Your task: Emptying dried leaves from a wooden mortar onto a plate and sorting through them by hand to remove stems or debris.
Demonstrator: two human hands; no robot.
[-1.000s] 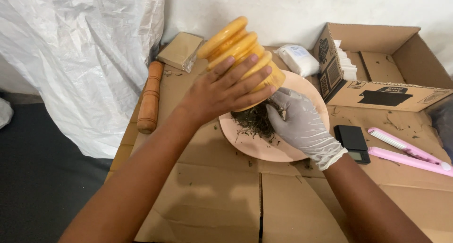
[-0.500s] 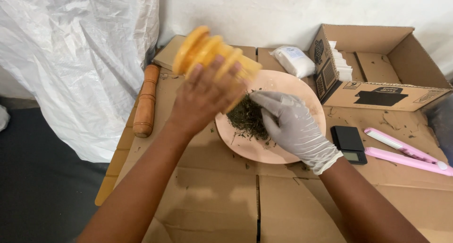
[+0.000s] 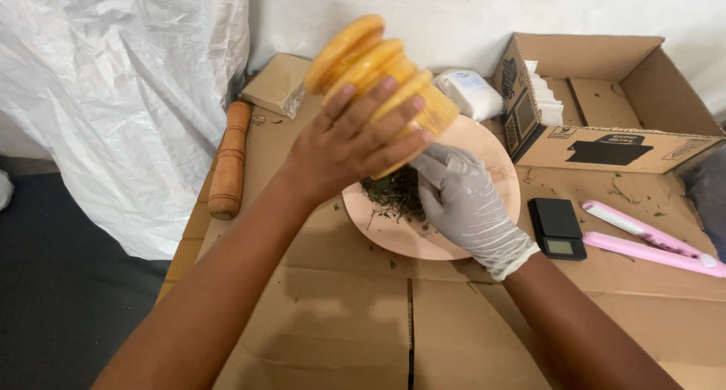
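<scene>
My bare left hand [image 3: 349, 149] grips a yellow wooden mortar [image 3: 378, 65], tipped on its side with its mouth toward a pale pink plate [image 3: 499, 178]. A heap of dried green herb [image 3: 393, 197] lies on the plate under the mortar's mouth. My right hand [image 3: 461, 201], in a white glove, rests on the plate right at the mortar's mouth with its fingers curled into the herb. The mortar's opening is hidden behind my hands.
A wooden pestle [image 3: 228, 159] lies at the left by white plastic sheeting [image 3: 113, 95]. An open cardboard box [image 3: 605, 102], a small black scale [image 3: 557, 227], a pink hair straightener [image 3: 650, 239], a white packet [image 3: 473, 93] and a wrapped flat block [image 3: 278, 83] sit on the cardboard-covered surface [image 3: 340, 322].
The mortar tipped further over and swung from side to side above the plate in my left hand, while my gloved right hand stayed at its mouth over the herb.
</scene>
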